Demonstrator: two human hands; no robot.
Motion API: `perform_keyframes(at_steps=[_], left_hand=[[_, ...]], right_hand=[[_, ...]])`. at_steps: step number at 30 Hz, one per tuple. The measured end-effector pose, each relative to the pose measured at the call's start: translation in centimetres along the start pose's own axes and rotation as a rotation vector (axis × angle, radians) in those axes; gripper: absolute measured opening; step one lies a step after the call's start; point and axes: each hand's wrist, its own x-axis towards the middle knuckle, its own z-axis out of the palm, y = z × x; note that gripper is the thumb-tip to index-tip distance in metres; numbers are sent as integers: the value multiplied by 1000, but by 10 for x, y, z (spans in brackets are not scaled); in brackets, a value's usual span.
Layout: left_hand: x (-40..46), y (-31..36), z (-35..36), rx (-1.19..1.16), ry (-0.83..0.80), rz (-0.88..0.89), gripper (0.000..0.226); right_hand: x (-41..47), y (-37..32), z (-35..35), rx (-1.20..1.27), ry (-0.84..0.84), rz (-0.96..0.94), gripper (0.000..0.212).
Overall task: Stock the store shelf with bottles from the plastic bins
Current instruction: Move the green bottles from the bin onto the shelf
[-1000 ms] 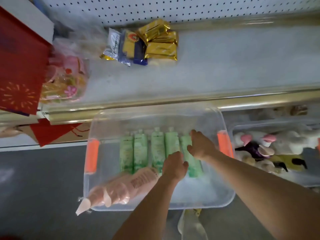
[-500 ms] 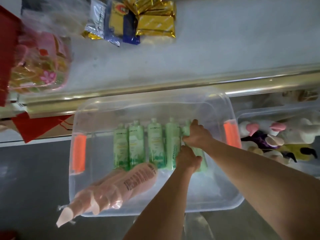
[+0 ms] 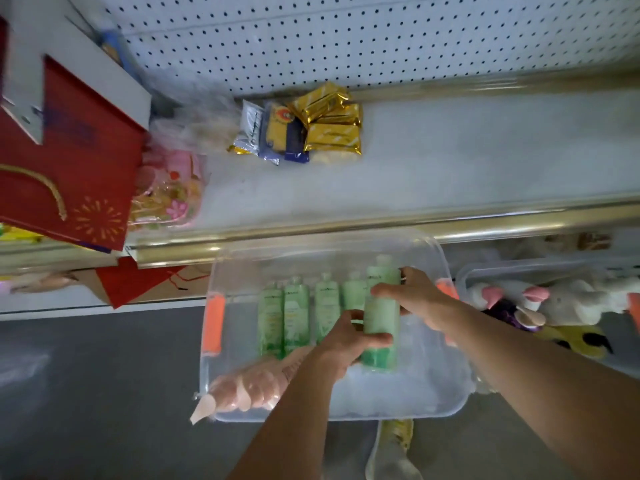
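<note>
**Bottle up out of the bin, both hands on it**

Bottle point(image 3: 381, 313) — pale green, rightmost of its row — gripped by both hands above the clear plastic bin point(image 3: 450, 403). Left hand point(image 3: 349, 341) wrapped round the lower body, thumb across the front; right hand point(image 3: 415, 299) curled round the upper part just under the cap. Both clamped on the one bottle, neither loose. Held roughly lengthwise, cap pointing toward the shelf, and apparently raised a little above its neighbours — probably a two-handed hold to keep a smooth bottle from slipping while clearing the bin wall.

Four more green bottles point(image 3: 298, 313) lying side by side in the bin, caps toward the shelf, packed in a tidy row (easy to take one at a time from the open end). Pink pouches point(image 3: 249, 386) heaped at the near left corner, one tip poking over the rim. Orange handles point(image 3: 213, 323) on the bin's sides.

Shelf point(image 3: 467, 161) directly beyond the bin, behind a metal rail point(image 3: 346, 226), with wide bare space on the right. Gold packets point(image 3: 332, 133) stacked at the back against the pegboard point(image 3: 346, 39); red gift bag point(image 3: 69, 168) and a pink wrapped item point(image 3: 169, 195) on the left.

Second bin point(image 3: 519, 271) to the right, holding plush toys point(image 3: 571, 299).

Likely next: up over the rail and onto the bare stretch of shelf. None of the green bottles seen on the shelf yet, so early in the job by the look of it.
</note>
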Motion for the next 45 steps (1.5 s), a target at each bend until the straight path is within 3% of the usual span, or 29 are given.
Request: perform_keyframes(at_steps=[6, 11, 16, 22, 33, 40, 45], left_hand=[[-63, 37, -19, 49, -152, 67, 50], [-112, 62, -24, 66, -5, 252, 62], [-165, 88, -21, 51, 136, 422, 65], [-217, 120, -16, 99, 219, 624, 59], [-301, 191, 4, 113, 351, 965, 62], [-331, 228, 10, 152, 393, 1061, 55], [-348, 264, 7, 266, 428, 1201, 63]], right_hand=[[-41, -51, -10, 99, -123, -116, 13], [-79, -97, -15, 251, -227, -152, 10], [-128, -146, -23, 89, -288, -297, 16], [-183, -197, -38, 37, -218, -480, 25], [-280, -286, -77, -185, -11, -983, 52], [-312, -324, -98, -210, 37, -1113, 49], [-332, -356, -108, -237, 122, -1196, 55]])
